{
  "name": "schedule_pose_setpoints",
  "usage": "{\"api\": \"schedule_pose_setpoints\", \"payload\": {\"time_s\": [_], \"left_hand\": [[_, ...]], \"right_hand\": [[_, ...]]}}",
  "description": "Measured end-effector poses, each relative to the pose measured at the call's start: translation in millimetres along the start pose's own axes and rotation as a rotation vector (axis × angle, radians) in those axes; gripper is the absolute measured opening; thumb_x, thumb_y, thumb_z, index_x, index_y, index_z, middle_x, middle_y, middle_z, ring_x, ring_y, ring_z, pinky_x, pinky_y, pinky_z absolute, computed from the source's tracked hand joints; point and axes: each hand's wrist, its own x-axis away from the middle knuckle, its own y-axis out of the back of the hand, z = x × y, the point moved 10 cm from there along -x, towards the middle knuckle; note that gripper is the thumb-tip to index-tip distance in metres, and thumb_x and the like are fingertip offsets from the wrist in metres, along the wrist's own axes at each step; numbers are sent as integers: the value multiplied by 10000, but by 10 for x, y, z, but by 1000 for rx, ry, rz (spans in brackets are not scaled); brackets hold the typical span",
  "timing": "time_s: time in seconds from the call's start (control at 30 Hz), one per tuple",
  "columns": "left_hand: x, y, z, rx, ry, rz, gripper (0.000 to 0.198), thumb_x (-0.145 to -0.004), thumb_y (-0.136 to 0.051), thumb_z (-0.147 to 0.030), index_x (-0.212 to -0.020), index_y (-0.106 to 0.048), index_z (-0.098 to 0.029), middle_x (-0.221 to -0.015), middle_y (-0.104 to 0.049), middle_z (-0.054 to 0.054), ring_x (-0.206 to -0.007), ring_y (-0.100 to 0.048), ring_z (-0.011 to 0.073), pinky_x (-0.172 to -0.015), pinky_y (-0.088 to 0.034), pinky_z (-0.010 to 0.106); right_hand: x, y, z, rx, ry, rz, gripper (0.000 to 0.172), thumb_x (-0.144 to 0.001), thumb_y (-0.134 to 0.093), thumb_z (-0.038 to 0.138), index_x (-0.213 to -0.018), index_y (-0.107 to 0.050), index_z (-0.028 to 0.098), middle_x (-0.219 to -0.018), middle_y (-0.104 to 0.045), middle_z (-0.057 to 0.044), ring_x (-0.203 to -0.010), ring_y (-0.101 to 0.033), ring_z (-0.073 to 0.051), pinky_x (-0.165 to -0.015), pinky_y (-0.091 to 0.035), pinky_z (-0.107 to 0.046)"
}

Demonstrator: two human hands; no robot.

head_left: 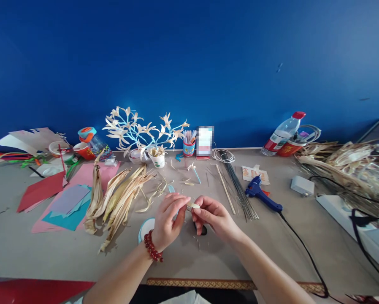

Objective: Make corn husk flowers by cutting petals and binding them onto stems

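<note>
A small pale strip, which looks like a piece of corn husk [194, 205], is between my two hands above the middle of the table. My right hand [215, 218] pinches it between thumb and fingertips. From the other side, the fingertips of my left hand [168, 220] close on its left end. Part of the strip is hidden by the fingers. Below my right hand lies a black looped handle [204, 230], mostly covered. Beside my left wrist is a white round object with a blue rim [145, 230], partly hidden. A single husk flower on a blue stem [195, 173] lies beyond my hands.
Dried corn husks [123, 198] and coloured paper [67, 211] lie at left. Husk flowers stand in a white cup [158, 158] behind. At right are wires [240, 194], a blue glue gun [263, 195] with its cord, a bottle [282, 133] and a power strip [341, 219].
</note>
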Motion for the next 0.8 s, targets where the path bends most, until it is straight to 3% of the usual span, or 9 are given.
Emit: {"api": "schedule_pose_setpoints", "payload": {"time_s": [0.13, 0.23, 0.47, 0.6, 0.8], "left_hand": [[43, -171, 289, 400, 358, 104, 212, -985, -414, -247, -1005, -619, -197, -933, -637, 57, -858, -590, 181, -798, -468, 315], [99, -333, 419, 657, 529, 158, 200, -965, -475, -322, -885, -594, -183, -811, -569, 29, -782, -531, 165, -748, -438, 293], [138, -439, 482, 833, 614, 168, 193, -895, -598, -316, -766, -572, -174, -757, -518, 12, -733, -487, 146, -726, -403, 285], [179, -512, 460, 985, 675, 201, 181, -851, -653, -312, -767, -573, -173, -761, -528, 10, -713, -508, 141, -714, -418, 293], [260, -593, 492, 1091, 792, 241, 272, -787, -694, -382, -717, -521, -184, -704, -526, 11, -627, -483, 131, -647, -430, 305]], "right_hand": [[9, 46, 57, 119, 66, -6, 284, -859, -721, 414, -828, -595, 161, -705, -616, 1, -532, -583, -93, -498, -529, -217], [8, 45, 51, 176, 76, 18, 271, -869, -710, 400, -820, -600, 157, -709, -601, -1, -549, -574, -94, -501, -518, -212], [7, 49, 114, 266, 101, -5, 267, -872, -694, 411, -854, -635, 151, -773, -644, -24, -586, -578, -101, -534, -502, -215], [-3, 9, 63, 147, 59, 17, 269, -835, -723, 404, -794, -626, 156, -724, -656, -16, -551, -574, -96, -537, -502, -218], [-6, 10, -77, -68, -40, 54, 159, -778, -698, 279, -732, -601, 162, -565, -607, 20, -421, -489, -79, -404, -394, -176]]}}
